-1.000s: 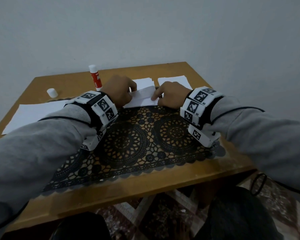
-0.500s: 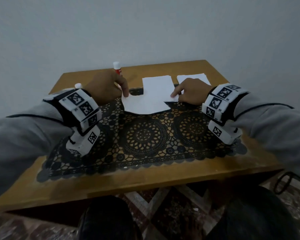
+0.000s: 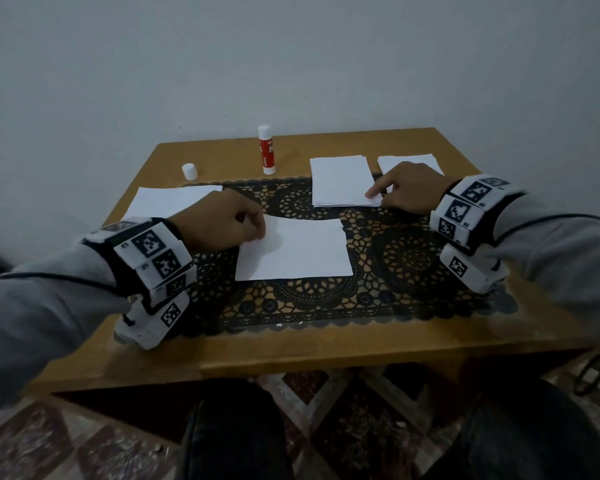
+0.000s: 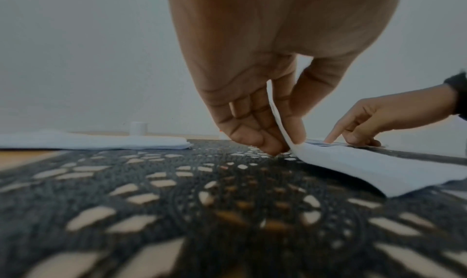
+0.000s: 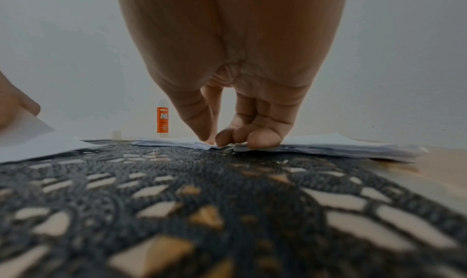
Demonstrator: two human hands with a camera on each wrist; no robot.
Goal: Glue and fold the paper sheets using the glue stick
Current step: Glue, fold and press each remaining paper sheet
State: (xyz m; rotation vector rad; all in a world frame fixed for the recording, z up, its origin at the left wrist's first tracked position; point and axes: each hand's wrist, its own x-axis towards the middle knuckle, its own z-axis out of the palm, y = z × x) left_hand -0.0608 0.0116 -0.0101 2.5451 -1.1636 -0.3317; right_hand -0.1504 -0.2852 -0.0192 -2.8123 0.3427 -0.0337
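A single white paper sheet [image 3: 293, 249] lies flat on the black lace mat [image 3: 326, 299] at the middle of the wooden tabletop [image 3: 326, 344]. The left hand [image 3: 219, 225] pinches the sheet's left edge between thumb and fingers [image 4: 255, 136]; the left wrist view shows that edge lifted and curling upward while the rest of the sheet rests on the mat. At about one o'clock from the sheet sits a stack of white paper sheets [image 3: 340, 180], and the right hand [image 3: 411, 190] presses on its near right corner, the forefinger extended onto the top sheet and the other fingers curled down at the stack's edge. The red-and-white glue stick [image 3: 266, 150] stands upright and uncapped at about eleven o'clock, well apart from both hands, with its small white cap [image 3: 189, 171] to its left.

The sheet looks thin, light and limp: it bends under its own weight, so it will likely slide or crease if dragged by one corner. A grip along an edge, with the other hand holding the opposite side flat, should suit folding. Glued areas may stick to the lace mat.
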